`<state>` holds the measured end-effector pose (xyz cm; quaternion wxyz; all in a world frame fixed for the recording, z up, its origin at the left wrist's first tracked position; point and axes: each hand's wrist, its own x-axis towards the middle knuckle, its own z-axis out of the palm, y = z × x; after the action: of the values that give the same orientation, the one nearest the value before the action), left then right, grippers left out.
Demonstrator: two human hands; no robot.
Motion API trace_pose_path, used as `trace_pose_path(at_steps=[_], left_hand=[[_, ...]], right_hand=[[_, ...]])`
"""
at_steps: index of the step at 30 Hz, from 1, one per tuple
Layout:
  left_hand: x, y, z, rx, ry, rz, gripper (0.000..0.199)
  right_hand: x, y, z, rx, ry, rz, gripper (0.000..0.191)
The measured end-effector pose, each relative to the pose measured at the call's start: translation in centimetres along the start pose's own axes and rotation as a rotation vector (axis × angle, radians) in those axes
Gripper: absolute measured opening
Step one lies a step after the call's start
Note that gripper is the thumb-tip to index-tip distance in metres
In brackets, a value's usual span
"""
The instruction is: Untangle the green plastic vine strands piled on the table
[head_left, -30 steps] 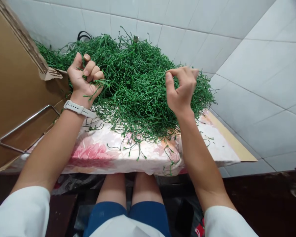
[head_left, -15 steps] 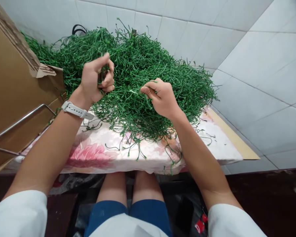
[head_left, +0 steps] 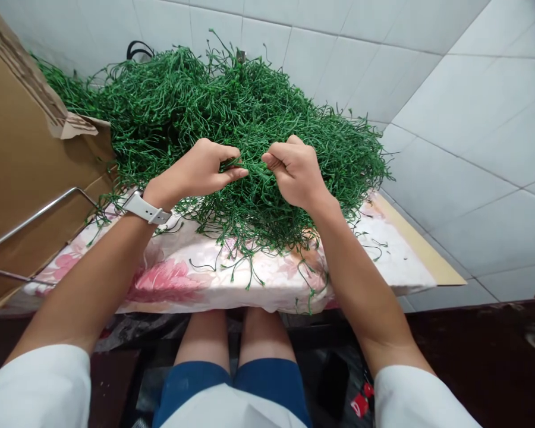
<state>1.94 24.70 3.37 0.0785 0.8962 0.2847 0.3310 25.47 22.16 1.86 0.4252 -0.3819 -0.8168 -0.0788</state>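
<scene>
A large heap of thin green stems (head_left: 249, 107) lies on a table with a floral cloth (head_left: 169, 279). Over the front middle of the heap, my left hand (head_left: 209, 168) has its thumb and fingers close together around green stems. To its right, a small gap away, my right hand (head_left: 294, 169) is closed, fingers curled, thumb against the index finger; what it pinches is too small to make out. Loose stems hang over the cloth's front edge below both hands.
A cardboard box (head_left: 18, 148) stands at the left, with a metal rod frame (head_left: 31, 220) before it. White tiled walls rise behind and at the right. A cardboard edge (head_left: 419, 244) sticks out at the table's right end.
My left hand has moved right and down, closer to my right hand, and turned with its fingers pointing right. My right hand has shifted slightly right.
</scene>
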Motion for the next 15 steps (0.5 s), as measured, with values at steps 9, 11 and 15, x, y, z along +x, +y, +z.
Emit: trace_pose_path(at_steps=[9,11,15], left_hand=[[0.7,0.6,0.3,-0.234,0.072,-0.027,0.036],[1.0,0.7,0.7,-0.294,0.081,-0.030,0.037],[1.1,1.7,1.3,-0.491,0.113,-0.054,0.041]], right_hand=[[0.1,0.4,-0.8,-0.053,0.034,0.103,0.040],[0.2,-0.1,-0.2,-0.111,0.060,0.161,0.040],[0.6,0.4,0.3,-0.239,0.168,0.296,0.036]])
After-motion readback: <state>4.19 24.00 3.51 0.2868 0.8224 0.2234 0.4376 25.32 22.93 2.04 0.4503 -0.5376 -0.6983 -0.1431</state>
